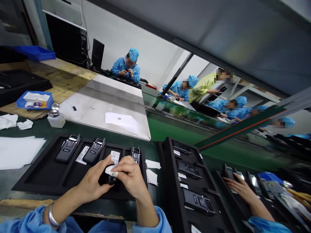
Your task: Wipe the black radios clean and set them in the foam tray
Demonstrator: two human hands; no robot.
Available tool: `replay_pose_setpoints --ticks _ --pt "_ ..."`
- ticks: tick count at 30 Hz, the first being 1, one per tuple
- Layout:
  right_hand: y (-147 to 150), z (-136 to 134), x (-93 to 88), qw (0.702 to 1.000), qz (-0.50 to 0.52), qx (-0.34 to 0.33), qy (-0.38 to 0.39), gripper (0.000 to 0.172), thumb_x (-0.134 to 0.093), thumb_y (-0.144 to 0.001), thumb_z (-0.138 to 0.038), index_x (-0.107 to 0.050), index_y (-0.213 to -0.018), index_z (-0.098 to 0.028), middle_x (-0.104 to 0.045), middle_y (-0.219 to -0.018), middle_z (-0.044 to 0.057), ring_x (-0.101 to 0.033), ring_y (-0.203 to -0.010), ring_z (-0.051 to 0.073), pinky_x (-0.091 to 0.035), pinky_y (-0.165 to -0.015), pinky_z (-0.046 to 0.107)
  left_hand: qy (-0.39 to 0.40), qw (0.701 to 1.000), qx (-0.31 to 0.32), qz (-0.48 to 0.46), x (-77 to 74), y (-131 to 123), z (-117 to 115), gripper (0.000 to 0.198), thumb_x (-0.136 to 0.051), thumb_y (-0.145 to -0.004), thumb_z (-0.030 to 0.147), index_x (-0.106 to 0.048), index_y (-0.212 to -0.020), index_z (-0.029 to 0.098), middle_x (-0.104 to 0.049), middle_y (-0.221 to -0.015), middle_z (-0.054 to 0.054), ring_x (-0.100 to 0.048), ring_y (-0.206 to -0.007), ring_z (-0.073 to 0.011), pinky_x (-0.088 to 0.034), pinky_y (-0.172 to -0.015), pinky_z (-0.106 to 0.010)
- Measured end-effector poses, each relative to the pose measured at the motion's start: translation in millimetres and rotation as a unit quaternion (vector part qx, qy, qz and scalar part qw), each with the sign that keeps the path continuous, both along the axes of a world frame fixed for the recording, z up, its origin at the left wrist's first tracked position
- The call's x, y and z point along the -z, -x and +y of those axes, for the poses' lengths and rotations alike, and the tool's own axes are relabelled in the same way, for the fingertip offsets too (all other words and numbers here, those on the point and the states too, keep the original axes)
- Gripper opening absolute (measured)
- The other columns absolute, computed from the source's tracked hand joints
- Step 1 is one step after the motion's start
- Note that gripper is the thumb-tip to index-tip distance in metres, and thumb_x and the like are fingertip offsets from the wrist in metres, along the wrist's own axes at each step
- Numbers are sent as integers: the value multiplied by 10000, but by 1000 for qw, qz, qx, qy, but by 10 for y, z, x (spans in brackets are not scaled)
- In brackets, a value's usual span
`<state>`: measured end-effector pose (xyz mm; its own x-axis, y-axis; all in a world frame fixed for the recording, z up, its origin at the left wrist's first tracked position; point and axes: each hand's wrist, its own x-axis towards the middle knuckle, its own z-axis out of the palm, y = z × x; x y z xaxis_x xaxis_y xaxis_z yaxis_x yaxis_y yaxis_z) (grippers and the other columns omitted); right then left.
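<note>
My left hand [93,183] is closed around a small black handset [111,180], mostly hidden by my fingers. My right hand [130,174] pinches a white wipe [110,170] and presses it against the handset's top. Both hands are above a black foam tray [43,176] with compartments. In the tray lie a black handset with a stubby antenna [66,150], a second such handset [94,152] and, behind my right hand, a third [135,154]. A white label sheet [115,157] with printed codes shows just beyond my fingers.
At right stands another foam tray [178,207] with several handsets; beyond it, a co-worker's hand [240,186] touches a device. On the left are a pump bottle [55,118], white sheets [19,150] and a blue bin [35,101]. Several people work across the line.
</note>
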<state>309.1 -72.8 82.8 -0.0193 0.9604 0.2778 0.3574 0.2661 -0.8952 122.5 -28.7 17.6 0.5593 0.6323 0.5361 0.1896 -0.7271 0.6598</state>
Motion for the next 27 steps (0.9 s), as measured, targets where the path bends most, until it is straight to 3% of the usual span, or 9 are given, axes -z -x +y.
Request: replay_pose_setpoints --ticks 7,16,22,24,27 --pt "67 119 -40 998 -46 46 10 256 -736 -760 -63 -791 -804 -309 -681 -780 -14 -576 -899 189 -379 -938 379 22 1000 -10 -13 2 14 66 920 -692 -838 206 -149 -1580 240 -639 -1289 -106 -640 -1167 -236 -534 -1008 -388" --pt "239 224 5 994 -6 107 31 142 -696 -766 -125 -766 -759 -248 -671 -755 2 -606 -802 177 -454 -817 325 37 998 -44 -16 147 46 96 956 -707 -810 204 -144 -1582 229 -597 -1370 -145 -648 -1167 -278 -554 -978 -429" --pt "69 226 159 984 7 174 18 131 -647 -797 -146 -745 -751 -219 -665 -774 26 -605 -791 187 -466 -773 329 24 999 4 -34 123 46 27 950 -671 -825 169 -106 -1586 232 -650 -1271 -116 -637 -1176 -245 -531 -1018 -436" --pt "-10 148 169 987 56 152 -5 94 -670 -815 -186 -753 -791 -223 -664 -799 24 -612 -796 186 -475 -771 330 46 998 -1 -33 118 56 33 971 -685 -820 184 -91 -1587 234 -649 -1268 -107 -636 -1172 -236 -533 -1017 -423" --pt "-6 34 93 996 62 66 -15 80 -701 -833 -223 -775 -840 -252 -668 -810 21 -610 -844 193 -476 -801 337 57 998 2 -30 97 65 67 983 -696 -818 197 -84 -1586 240 -645 -1271 -98 -632 -1174 -235 -532 -1017 -416"
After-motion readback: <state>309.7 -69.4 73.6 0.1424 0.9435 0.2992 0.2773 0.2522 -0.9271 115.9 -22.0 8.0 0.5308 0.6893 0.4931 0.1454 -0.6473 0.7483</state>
